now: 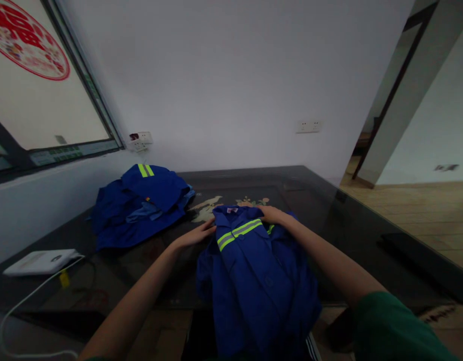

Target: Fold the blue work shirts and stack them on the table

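Note:
A blue work jacket point(254, 271) with yellow-and-grey reflective bands lies front side up, its collar on the dark table and its lower part hanging over the near edge. My left hand point(199, 233) touches the jacket's left shoulder edge, fingers stretched out. At the other side of the collar, my right hand point(271, 214) rests on the shoulder with its fingers reaching behind the neckline. Some fingertips are hidden or blurred. A second blue garment point(141, 220) with a reflective strip is heaped on the table, further left.
The dark glossy table point(321, 225) reaches back to the wall and bears a flower pattern. A white device point(41, 262) with a white cable point(13, 311) lies at the left. A black flat object point(427, 260) is at the right edge. Wall sockets point(309, 126) are behind.

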`<state>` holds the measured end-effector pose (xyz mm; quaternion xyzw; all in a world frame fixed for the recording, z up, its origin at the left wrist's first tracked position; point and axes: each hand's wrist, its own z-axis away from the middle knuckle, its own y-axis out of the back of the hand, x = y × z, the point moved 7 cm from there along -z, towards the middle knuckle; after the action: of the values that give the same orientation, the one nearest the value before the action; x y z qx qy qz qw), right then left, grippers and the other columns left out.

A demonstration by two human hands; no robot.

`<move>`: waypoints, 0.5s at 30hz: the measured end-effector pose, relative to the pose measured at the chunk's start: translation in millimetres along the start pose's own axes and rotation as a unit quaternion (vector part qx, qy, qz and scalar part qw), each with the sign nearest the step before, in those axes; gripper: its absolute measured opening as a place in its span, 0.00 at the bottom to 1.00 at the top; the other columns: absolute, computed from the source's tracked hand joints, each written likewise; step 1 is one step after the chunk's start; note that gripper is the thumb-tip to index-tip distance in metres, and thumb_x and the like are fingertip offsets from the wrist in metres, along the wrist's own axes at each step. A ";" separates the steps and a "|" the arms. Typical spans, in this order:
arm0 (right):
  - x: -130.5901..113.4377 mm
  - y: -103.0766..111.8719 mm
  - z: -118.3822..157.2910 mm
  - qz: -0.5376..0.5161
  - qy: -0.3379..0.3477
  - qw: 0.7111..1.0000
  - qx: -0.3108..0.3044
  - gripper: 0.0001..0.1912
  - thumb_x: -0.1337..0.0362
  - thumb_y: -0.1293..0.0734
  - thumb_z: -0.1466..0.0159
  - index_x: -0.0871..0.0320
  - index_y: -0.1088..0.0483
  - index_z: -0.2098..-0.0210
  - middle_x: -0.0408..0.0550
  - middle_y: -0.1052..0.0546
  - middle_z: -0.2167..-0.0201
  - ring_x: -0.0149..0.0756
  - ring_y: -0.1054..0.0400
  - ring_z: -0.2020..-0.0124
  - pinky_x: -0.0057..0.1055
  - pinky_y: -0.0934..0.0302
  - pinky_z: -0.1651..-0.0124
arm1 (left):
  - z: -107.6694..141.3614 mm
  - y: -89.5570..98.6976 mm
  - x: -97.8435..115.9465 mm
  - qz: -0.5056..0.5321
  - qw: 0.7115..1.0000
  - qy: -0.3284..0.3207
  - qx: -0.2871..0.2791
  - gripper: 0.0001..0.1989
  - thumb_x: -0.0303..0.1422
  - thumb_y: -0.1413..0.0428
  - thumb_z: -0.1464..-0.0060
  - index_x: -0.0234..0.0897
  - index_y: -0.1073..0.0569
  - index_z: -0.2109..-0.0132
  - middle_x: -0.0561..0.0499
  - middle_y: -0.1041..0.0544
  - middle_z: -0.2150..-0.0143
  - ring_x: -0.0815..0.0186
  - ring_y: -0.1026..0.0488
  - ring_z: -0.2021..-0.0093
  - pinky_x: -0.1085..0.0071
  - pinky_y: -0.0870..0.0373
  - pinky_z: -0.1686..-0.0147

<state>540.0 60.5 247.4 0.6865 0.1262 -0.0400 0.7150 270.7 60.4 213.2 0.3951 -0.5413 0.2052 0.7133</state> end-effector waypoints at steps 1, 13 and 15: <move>4.6 -4.4 0.5 -0.002 -0.002 1.000 0.003 0.22 0.60 0.31 0.39 0.56 0.30 0.46 0.55 0.25 0.48 0.48 0.30 0.48 0.37 0.37 0.48 | 3.2 -7.7 1.7 0.061 0.998 -0.001 -0.017 0.43 0.50 0.39 0.53 0.42 0.44 0.33 0.43 0.35 0.36 0.52 0.38 0.36 0.59 0.40 0.39; 49.4 76.0 41.0 -0.209 0.078 0.939 0.260 0.14 0.66 0.38 0.37 0.56 0.24 0.56 0.50 0.22 0.57 0.43 0.29 0.52 0.42 0.38 0.44 | 6.2 -48.6 14.5 0.245 0.961 0.107 0.074 0.26 0.36 0.33 0.57 0.33 0.26 0.50 0.41 0.19 0.58 0.52 0.21 0.61 0.58 0.25 0.56; 47.5 94.4 54.5 -0.330 0.086 0.906 0.252 0.14 0.61 0.38 0.37 0.55 0.24 0.56 0.49 0.21 0.58 0.43 0.28 0.53 0.43 0.37 0.46 | 4.3 -55.1 19.8 0.234 0.965 0.099 0.059 0.21 0.38 0.35 0.54 0.34 0.25 0.53 0.43 0.19 0.59 0.54 0.21 0.62 0.59 0.24 0.58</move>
<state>614.5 17.1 329.4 0.7641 0.3918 -0.2447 0.4503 314.3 21.1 213.3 0.2767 -0.5321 0.4365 0.6707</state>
